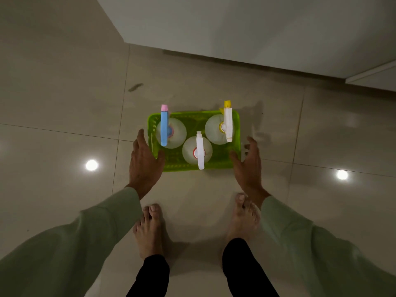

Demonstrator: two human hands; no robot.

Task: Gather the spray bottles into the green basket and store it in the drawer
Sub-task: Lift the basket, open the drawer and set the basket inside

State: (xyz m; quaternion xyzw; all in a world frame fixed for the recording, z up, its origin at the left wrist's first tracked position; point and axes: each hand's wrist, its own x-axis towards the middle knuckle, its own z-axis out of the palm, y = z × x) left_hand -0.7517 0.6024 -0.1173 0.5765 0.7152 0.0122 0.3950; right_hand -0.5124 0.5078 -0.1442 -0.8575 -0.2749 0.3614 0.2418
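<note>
A green basket (216, 160) rests on the tiled floor in front of my bare feet. Three clear spray bottles stand upright inside it: one with a blue trigger head and pink nozzle (164, 129) at the left, one with a white head and red collar (199, 150) at the near middle, and one with a white head and yellow nozzle (227, 125) at the right. My left hand (144, 161) is open at the basket's left side, thumb touching its near-left corner. My right hand (248, 161) is open beside the right wall, holding nothing.
A white cabinet front (235, 31) runs along the far side, with a dark gap at its base. A white ledge or drawer edge (372, 73) juts out at the far right. Two ceiling lights reflect on the glossy floor tiles (64, 103).
</note>
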